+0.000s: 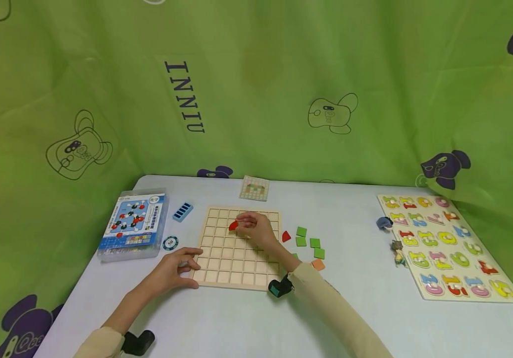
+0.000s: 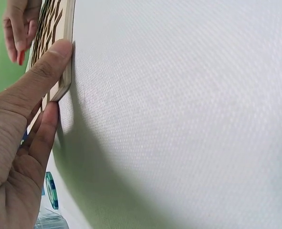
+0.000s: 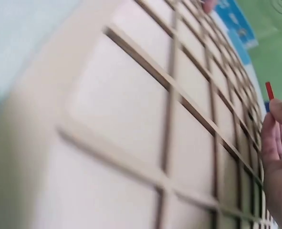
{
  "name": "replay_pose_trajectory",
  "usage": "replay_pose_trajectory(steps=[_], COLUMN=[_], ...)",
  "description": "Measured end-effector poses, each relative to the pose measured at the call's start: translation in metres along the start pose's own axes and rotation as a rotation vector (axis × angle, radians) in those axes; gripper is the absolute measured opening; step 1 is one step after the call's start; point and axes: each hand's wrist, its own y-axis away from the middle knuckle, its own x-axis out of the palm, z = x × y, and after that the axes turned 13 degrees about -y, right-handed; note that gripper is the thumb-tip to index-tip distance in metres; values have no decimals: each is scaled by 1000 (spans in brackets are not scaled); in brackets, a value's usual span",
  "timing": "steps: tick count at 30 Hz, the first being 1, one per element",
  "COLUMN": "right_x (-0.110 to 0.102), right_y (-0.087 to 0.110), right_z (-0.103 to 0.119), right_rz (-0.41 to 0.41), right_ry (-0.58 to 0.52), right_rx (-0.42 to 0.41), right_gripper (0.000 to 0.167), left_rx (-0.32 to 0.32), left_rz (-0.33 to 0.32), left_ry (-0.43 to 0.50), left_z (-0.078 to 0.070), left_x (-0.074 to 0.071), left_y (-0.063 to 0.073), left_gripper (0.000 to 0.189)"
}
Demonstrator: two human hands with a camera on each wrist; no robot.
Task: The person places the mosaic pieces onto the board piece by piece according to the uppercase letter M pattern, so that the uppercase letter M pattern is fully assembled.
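A wooden grid board [image 1: 224, 252] lies on the white table. My left hand [image 1: 173, 268] rests against its left side, thumb [image 2: 47, 69] at the near corner and fingers spread along the edge. Over the board's upper middle, my right hand [image 1: 256, 228] pinches a small red tile [image 1: 233, 225] between thumb and fingertips. In the right wrist view the red tile [image 3: 269, 90] shows edge-on above the grid. Another red tile [image 1: 286, 236], fan-shaped, lies just right of the board, close to several green square tiles [image 1: 301, 231] and an orange one [image 1: 318, 264].
Behind the board lies a pattern card [image 1: 254, 188]. To the left are a boxed molecule set [image 1: 133, 223], a blue striped block [image 1: 182, 212] and a round chip [image 1: 170, 243]. Rightward are a number puzzle board [image 1: 451, 248] and two small figures [image 1: 398, 252].
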Motion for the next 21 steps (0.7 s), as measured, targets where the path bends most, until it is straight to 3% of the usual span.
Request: replay_pose_trajectory(steps=[10, 21], right_x=[23, 33], right_y=[-6, -9], right_z=[-18, -20], right_rz=[-1, 9], right_ry=[108, 223], right_rx=[-102, -111], right_gripper=[25, 21], left_rx=[20, 11], left_rz=[-8, -12], left_ry=[-33, -48], left_z=[-1, -1], left_x=[1, 0], left_y=[-1, -1], left_gripper=[26, 27])
